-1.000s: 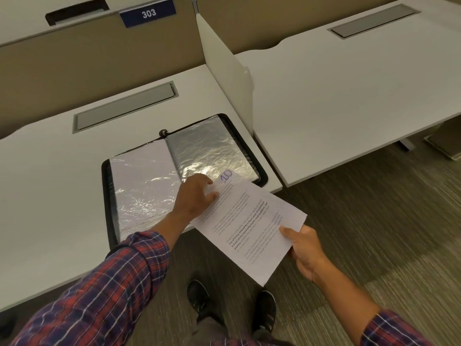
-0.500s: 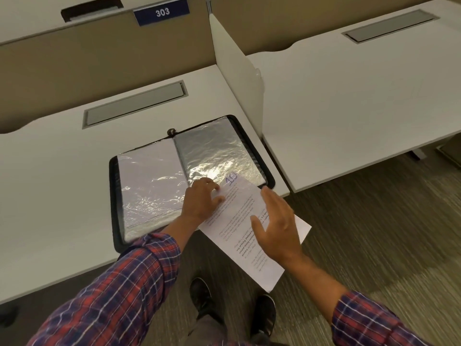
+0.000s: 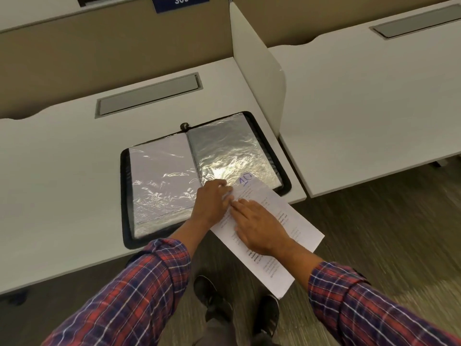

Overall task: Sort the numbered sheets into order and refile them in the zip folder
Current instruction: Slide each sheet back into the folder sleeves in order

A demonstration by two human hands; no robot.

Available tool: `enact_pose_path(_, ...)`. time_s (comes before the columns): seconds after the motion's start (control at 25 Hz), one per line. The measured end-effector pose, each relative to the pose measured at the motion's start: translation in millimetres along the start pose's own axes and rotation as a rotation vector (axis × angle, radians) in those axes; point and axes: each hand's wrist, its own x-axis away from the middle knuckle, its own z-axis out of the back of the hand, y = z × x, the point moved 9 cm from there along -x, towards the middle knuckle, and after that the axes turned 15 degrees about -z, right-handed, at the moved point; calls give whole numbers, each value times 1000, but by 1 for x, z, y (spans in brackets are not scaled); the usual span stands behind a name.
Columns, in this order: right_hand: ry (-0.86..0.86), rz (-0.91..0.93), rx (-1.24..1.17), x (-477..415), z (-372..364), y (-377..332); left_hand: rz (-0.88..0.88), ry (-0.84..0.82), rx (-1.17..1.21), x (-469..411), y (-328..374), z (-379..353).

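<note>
In the head view, the zip folder (image 3: pixel 124 196) lies open on the white worktop (image 3: pixel 62 183). Its spine runs away from the person and the zip pull (image 3: pixel 184 126) is at the far end. Both pages are shiny plastic sleeves: the left sleeve (image 3: pixel 162 181) looks pale, the right sleeve (image 3: pixel 237 151) greyer and catching glare.

The sheet (image 3: pixel 296 221), marked "40" in blue at its far end, lies slantwise. Its numbered end rests over the near corner of the right sleeve, and the rest runs back towards the person's right, past the worktop's edge and out over the carpet (image 3: pixel 386 245).

The left hand (image 3: pixel 214 203) is at the sheet's far left edge, just beside the number. Its fingers are curled and its grip appears to pinch the paper there. Whether it also holds the sleeve's plastic cannot be told. The right hand (image 3: pixel 259 228) lies flat on the middle of the sheet with straight fingers pointing at the left hand, almost touching it. It presses rather than holds.

The next move likely turns on this slant. The sheet's long axis crosses the folder's spine at an angle instead of running with it, and the right sleeve lies ahead and slightly left of both hands. The left hand is nearer the sleeve, so it would probably steer the numbered end while the right hand swings the overhanging tail square. The unsupported tail could sag or crease.

A white divider (image 3: pixel 259 78) separates this worktop from the next one.
</note>
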Motion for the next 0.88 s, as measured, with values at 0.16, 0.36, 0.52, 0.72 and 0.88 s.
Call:
enact_pose_path(0.16,-71,-27,40,-10,-10,-2,-52,2,-13,-4,5,4)
enact_pose_path(0.36,-86,-101,68,-18,-17,6,-87,99,68,-2,2,26)
enact_pose_path(0.52,-62,-222,59,-25,-20,12,-177,209,-77,9,13,41)
enact_pose_path(0.72,-34,-350,52,-38,-18,14,-228,288,-167,21,33,49)
enact_pose_path(0.88,-33,-422,26,-46,-21,15,-155,343,-201,35,28,55)
